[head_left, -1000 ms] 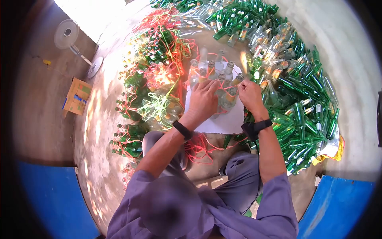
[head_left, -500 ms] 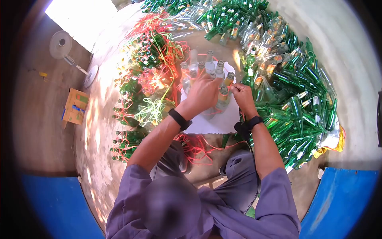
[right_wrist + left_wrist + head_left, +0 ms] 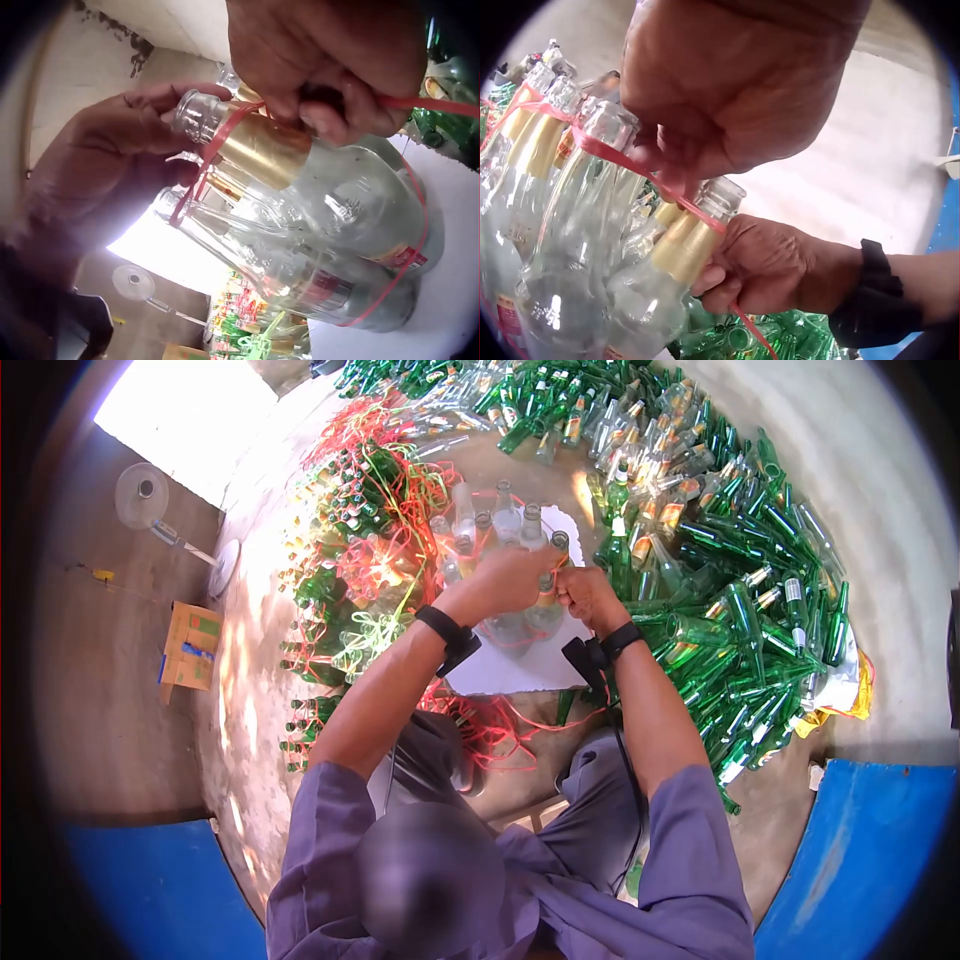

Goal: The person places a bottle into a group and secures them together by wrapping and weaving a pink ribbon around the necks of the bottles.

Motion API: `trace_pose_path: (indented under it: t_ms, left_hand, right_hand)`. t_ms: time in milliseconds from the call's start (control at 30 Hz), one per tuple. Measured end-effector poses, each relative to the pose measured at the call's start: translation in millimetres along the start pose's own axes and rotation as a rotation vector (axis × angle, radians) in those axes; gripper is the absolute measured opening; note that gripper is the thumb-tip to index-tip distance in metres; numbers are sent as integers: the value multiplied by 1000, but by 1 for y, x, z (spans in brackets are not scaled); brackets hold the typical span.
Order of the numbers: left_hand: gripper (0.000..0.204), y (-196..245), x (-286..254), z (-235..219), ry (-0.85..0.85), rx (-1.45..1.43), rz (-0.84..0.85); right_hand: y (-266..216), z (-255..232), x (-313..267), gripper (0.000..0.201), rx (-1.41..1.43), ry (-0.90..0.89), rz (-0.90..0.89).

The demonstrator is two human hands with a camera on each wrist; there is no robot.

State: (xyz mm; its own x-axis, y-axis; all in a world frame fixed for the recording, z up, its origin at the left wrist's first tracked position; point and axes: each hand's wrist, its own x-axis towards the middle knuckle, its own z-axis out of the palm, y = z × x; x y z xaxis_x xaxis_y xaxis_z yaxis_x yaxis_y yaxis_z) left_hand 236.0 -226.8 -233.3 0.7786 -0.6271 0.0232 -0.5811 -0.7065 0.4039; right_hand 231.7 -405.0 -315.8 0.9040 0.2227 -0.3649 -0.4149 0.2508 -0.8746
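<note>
Clear glass bottles (image 3: 507, 520) with gold neck foil stand upright in a cluster on a white board (image 3: 510, 672). Flat red plastic string (image 3: 615, 156) runs round their necks, and another red loop circles the bodies in the right wrist view. My left hand (image 3: 508, 582) is at the nearest bottle's neck, its fingertips pinching the string close to the glass rim. Facing it, my right hand (image 3: 330, 64) has its fingers curled round the string beside the gold foil (image 3: 266, 154), and a tail of string (image 3: 431, 105) trails out past that hand.
Green and clear bottles (image 3: 740, 630) lie heaped along the right and far side. At left stand bundled bottles (image 3: 310, 720) with red and green string. Loose red string (image 3: 490, 735) lies before the knees. A fan (image 3: 142, 495) and cardboard box (image 3: 190, 650) are further left.
Both hands have drawn together at the nearest bottle's neck; the right hand has come leftward from the cluster's right side. The head view has shifted slightly.
</note>
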Motion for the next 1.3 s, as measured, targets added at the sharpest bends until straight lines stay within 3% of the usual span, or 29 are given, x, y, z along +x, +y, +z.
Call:
trace_pose_path:
  t_ms: [67, 133, 233, 300, 500, 567, 600, 633, 667, 700, 767, 800, 867, 900, 967, 1000, 1067, 1100, 1167, 1300]
  left_hand:
    - [55, 17, 1, -15, -97, 50, -65]
    - [55, 15, 4, -13, -195, 102, -127]
    - [52, -1, 7, -5, -75, 50, -1]
    - [38, -7, 7, -2, 6, -21, 51]
    - [45, 2, 5, -8, 7, 37, 54]
    - [42, 17, 2, -19, -6, 105, 34]
    - [40, 21, 3, -21, -19, 173, 15]
    - [40, 20, 3, -21, -20, 173, 16]
    - [36, 19, 3, -22, 30, 219, 63]
    - [33, 17, 2, -24, 83, 266, 110]
    - [32, 14, 0, -31, 61, 278, 83]
    - [30, 13, -1, -35, 39, 285, 56]
    - [29, 11, -4, -41, 50, 242, -1]
    - [28, 10, -5, -43, 57, 193, -57]
    - [25, 1, -8, -43, 54, 142, -88]
    - [22, 0, -8, -44, 51, 87, -121]
    - [18, -3, -9, -44, 83, 63, -152]
    - [15, -3, -10, -43, 109, 35, -182]
    - [14, -3, -11, -40, 159, 32, -195]
    - [13, -10, -11, -38, 320, 81, -189]
  right_hand:
    - [-6, 1, -2, 15, -20, 24, 103]
    - [-2, 6, 1, 15, 11, 40, 58]
    - [-6, 9, -7, 13, -5, 20, 7]
    - [-6, 7, -9, 10, -50, -14, 3]
    - [3, -2, -4, 10, 8, -121, -117]
    - [12, -10, 6, 10, -376, -191, -321]
    - [14, -11, 9, 10, -375, -190, -321]
    - [16, -12, 11, 10, -269, -156, -205]
    - [18, -13, 13, 11, -163, -123, -90]
    - [19, -13, 13, 11, -163, -126, -92]
    - [21, -13, 13, 14, -975, -86, -840]
    - [26, -15, 20, 14, -974, -87, -846]
    - [39, -22, 35, 15, -526, -106, -599]
    - [34, -17, 32, 15, -526, -106, -606]
    - [24, -4, 17, 16, -267, 22, -293]
    - [26, -4, 17, 16, -267, 20, -298]
    - [30, -3, 20, 16, -418, 6, -600]
    - [24, 0, 13, 16, -419, 3, -602]
    - [3, 10, -5, 20, -291, 77, -256]
    - [19, -3, 13, 25, -393, 43, -318]
